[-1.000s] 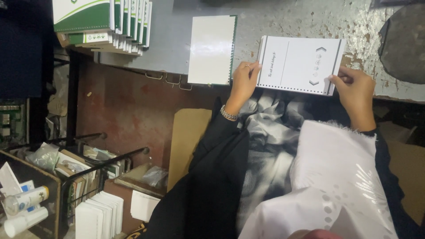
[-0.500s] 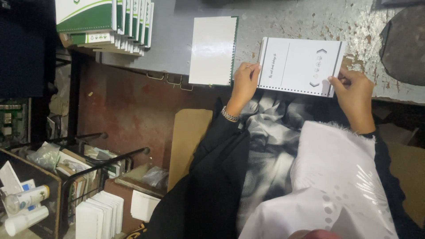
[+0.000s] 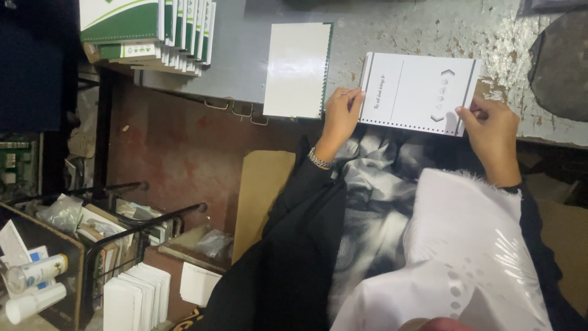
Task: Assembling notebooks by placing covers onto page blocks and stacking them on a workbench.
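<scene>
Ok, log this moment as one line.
left hand: grips punched sheet left edge | right hand: grips its right corner | sheet: flat on grey table | spiral notebook: beside, untouched

- Your left hand (image 3: 339, 116) and right hand (image 3: 493, 132) pinch the punched sheet (image 3: 418, 93) at the table (image 3: 392, 24) edge.
- The white notebook (image 3: 297, 68) lies just beside your left hand, blocking that side.
- Bare tabletop lies open beyond the sheet.
- Stacked green books (image 3: 153, 30) sit well apart, far left.
</scene>
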